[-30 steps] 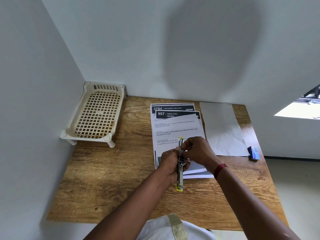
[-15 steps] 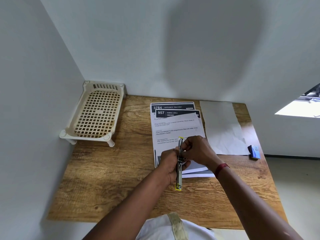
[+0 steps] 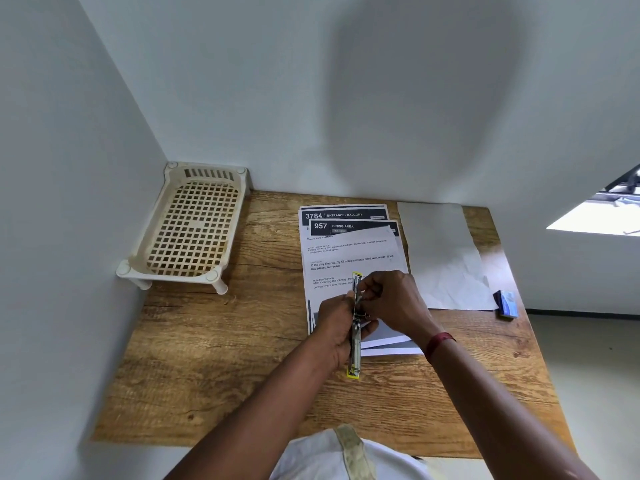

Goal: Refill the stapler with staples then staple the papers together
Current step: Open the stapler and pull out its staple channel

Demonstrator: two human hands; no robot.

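Looks to me like the left hand (image 3: 334, 329) grips the swung-open stapler (image 3: 355, 339) just over the printed papers (image 3: 349, 254) to steady it, so the right hand (image 3: 394, 299), pinching its far end, can reload it.

**Bare wood left and front, middle blocked**

Bare table (image 3: 225, 341) runs wide between the footed lattice tray (image 3: 169, 276) in the far left corner and the printed papers (image 3: 349, 251) mid-table, and along the near edge. The left hand (image 3: 337, 327) and right hand (image 3: 394, 299) grip the stapler (image 3: 356, 344) over the papers' near end, filling the middle. A blank sheet (image 3: 443, 265) and a small blue box (image 3: 507, 304) lie flat towards the right edge. The left wall (image 3: 69, 202) and back wall (image 3: 346, 116) close off those two sides
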